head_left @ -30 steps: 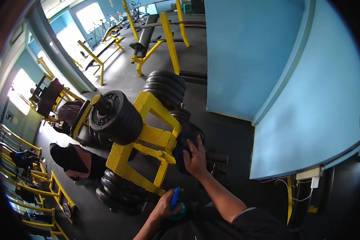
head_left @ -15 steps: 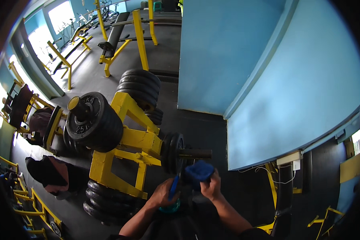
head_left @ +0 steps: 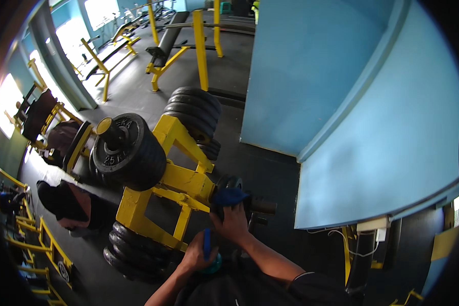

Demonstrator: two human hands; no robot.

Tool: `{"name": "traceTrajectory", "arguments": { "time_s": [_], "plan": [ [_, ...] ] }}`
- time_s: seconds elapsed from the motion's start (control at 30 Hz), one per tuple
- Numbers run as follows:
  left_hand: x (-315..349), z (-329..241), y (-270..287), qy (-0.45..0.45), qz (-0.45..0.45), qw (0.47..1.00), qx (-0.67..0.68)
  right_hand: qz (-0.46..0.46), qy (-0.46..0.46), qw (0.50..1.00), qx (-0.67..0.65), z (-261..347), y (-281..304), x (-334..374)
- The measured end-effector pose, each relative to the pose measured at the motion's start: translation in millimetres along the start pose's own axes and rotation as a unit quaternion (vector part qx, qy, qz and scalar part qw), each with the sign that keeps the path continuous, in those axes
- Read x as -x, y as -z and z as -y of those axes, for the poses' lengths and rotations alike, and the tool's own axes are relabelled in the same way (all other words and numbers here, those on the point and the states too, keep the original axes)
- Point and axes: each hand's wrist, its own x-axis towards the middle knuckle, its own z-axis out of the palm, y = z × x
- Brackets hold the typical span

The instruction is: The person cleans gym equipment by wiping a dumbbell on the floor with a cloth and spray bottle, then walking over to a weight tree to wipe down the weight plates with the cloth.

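Note:
My right hand (head_left: 233,223) is closed on a blue cloth (head_left: 231,196), which lies against the small black weight plates (head_left: 234,182) on the near peg of a yellow plate rack. The hand covers part of those plates. Low in front of my body, my left hand (head_left: 197,254) is wrapped round a spray bottle (head_left: 214,264) with a teal body and a blue upper part, partly hidden by the fingers. Just beyond both hands stands the yellow rack (head_left: 181,178). Large black plates (head_left: 132,153) are stacked on its upper left peg.
More black plates (head_left: 194,109) hang on the rack's far side, and others (head_left: 132,250) at its lower left. A light blue wall (head_left: 362,153) closes off the right. Yellow-framed benches (head_left: 171,43) stand farther back. Dark flooring (head_left: 270,229) runs beneath.
My right hand has moved left and away from me, bringing the cloth onto the small plates. My left hand has shifted slightly left with the spray bottle. The view has turned a little.

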Motion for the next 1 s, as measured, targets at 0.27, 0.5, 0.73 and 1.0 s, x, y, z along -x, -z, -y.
{"name": "traceTrajectory", "arguments": {
  "time_s": [0.27, 0.5, 0.73, 1.0],
  "plan": [
    [0.0, -34.1, -29.8, 0.027, -0.015, 1.0, -0.008, 0.269, -0.258, 0.877, -0.305, -137.0, -4.7, -121.0],
    [1.1, -29.8, -62.2, 0.083, -0.12, 0.988, 0.051, 0.284, 0.109, 0.953, 0.018, -20.8, 65.5, -51.0],
    [-26.1, -47.6, -66.9, 0.047, -0.12, 0.99, -0.059, 0.347, -0.06, 0.919, -0.177, -151.8, 31.1, -130.5],
    [-29.4, -70.0, -76.1, 0.119, -0.081, 0.989, -0.018, 0.239, 0.125, 0.939, -0.213, -135.6, 37.9, -90.5]
  ]
}}
